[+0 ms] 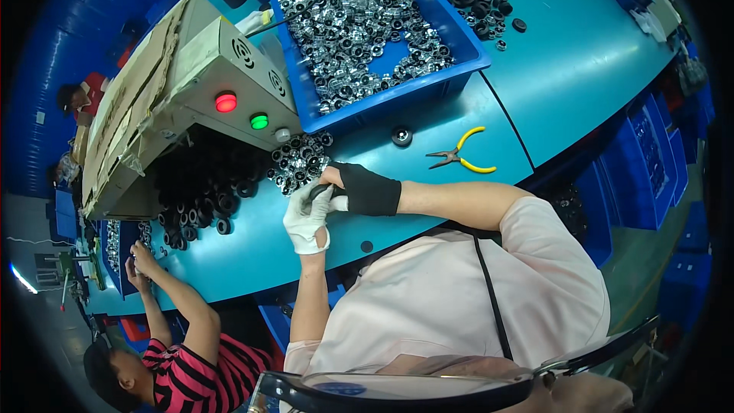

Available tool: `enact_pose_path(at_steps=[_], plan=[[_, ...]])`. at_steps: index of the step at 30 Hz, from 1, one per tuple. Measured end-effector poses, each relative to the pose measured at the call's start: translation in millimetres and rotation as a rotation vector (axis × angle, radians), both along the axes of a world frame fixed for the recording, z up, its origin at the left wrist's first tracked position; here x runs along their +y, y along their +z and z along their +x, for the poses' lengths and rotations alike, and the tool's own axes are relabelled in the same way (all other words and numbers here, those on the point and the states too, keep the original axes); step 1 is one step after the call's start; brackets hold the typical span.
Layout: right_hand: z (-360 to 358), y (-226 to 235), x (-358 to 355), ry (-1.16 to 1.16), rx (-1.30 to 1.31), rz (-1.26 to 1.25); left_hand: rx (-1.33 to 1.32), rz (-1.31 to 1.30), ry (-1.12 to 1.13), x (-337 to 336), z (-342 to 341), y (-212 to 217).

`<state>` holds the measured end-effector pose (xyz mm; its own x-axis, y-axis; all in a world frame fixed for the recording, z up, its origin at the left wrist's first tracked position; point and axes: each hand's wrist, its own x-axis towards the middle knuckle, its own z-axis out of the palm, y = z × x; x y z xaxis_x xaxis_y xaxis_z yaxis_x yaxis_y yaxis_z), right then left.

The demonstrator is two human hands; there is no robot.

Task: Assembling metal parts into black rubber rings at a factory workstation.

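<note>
My left hand [307, 223], in a white glove, is closed round a small black rubber ring [318, 192]. My right hand [358, 188], in a black glove with some white at the fingers, meets it there, its fingers closed at the same ring. Whether a metal part sits inside the ring is hidden by the fingers. Just beyond both hands lies a heap of small shiny silver hubs [297, 164]. To the left spreads a pile of black rubber rings [200, 210]. A single black wheel with a silver centre [401, 135] stands apart on the table.
A blue bin [390, 101] full of silver hubs stands beyond my hands. Left of it is a boxy machine [229, 69] with red and green lights. Yellow-handled pliers [462, 154] lie on the teal table [581, 53]. Another person [191, 367] works at the lower left.
</note>
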<state>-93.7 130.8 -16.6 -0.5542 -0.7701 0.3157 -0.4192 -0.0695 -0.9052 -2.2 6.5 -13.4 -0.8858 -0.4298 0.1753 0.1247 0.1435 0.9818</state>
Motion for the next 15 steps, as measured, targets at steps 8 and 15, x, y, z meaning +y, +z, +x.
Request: enact_pose_path(at_steps=[8, 15], plan=[[-4, 6, 4, 0.100, -0.015, -0.001, -0.151, 0.165, -0.152, -5, 3, 16], [3, 12, 5, 0.139, -0.103, -0.020, -0.125, 0.102, -0.026, 1, 5, 12]])
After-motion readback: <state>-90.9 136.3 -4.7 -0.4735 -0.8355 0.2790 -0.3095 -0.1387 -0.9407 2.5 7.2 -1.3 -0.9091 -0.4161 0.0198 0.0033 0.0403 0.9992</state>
